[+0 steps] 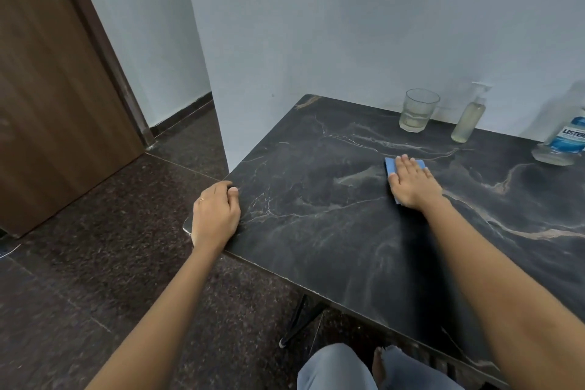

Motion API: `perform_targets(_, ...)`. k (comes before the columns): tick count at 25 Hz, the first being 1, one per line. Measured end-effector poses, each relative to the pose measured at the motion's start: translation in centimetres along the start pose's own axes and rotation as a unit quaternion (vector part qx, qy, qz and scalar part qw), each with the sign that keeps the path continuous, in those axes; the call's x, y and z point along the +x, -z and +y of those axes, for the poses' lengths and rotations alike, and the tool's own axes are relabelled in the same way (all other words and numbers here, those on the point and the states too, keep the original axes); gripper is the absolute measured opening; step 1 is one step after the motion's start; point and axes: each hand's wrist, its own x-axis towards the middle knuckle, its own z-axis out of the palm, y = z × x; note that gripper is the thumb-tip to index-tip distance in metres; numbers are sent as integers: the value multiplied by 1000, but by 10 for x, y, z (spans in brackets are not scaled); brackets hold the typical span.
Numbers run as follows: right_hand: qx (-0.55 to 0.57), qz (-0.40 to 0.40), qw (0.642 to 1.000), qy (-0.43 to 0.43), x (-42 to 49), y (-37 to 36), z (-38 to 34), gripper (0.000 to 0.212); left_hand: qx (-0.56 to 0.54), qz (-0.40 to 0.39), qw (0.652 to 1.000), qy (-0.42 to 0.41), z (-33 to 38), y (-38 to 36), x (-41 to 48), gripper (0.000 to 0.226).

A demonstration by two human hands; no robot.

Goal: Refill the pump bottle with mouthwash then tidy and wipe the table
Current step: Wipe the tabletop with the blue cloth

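Cloth [391, 165] lies flat on the table [316, 231] under the right hand's [411, 184] flat, near-together fingers [403, 163].

A dark marble-patterned tabletop [316, 231] with pale, rust-tinged veins fills the right half of the view, its far edge pushed against a plain pale blue-grey wall [364, 25]. The table's near left corner is chipped and light-coloured. Below the near edge, a thin black metal table leg [297, 320] slants down to the floor. The floor is dark speckled polished stone tile [110, 263] with faint grout lines. At the left, a brown wood-grain door [47, 89] stands in a darker brown frame. A dark stone skirting strip [183, 114] runs along the foot of the recessed wall beside the door. Light is soft and even.
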Motion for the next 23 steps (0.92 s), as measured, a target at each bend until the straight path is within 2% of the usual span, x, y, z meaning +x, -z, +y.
perform_targets(5, -6, -10, 999, 45, 46, -7, -79, 57, -13, 10, 1000, 6, -2, -1, 0, 30)
perform_targets(8, -13, -9, 988, 155, 43, -19, -164, 56, -30, 12, 999, 14, -1, -1, 0, 32)
perform_targets(12, -40, -22, 941, 335, -11, -48, -265, 56, -117, 60, 991, 38, 1, 6, -2, 31)
perform_targets(16, -35, -41, 882, 469, -75, -56, -268, 53, -215, 160, 962, 57, 0, 14, -10, 40)
perform_targets(19, -32, -49, 840, 540, -91, -54, -250, 51, -243, 198, 948, 56, 1, 17, -14, 44)
perform_targets(21, -21, -63, 825, 561, -84, -51, -249, 47, -202, 195, 958, 54, 3, 16, -12, 51)
perform_targets(23, -18, -65, 840, 538, -64, -47, -250, 48, -150, 163, 974, 45, 9, 12, -7, 57)
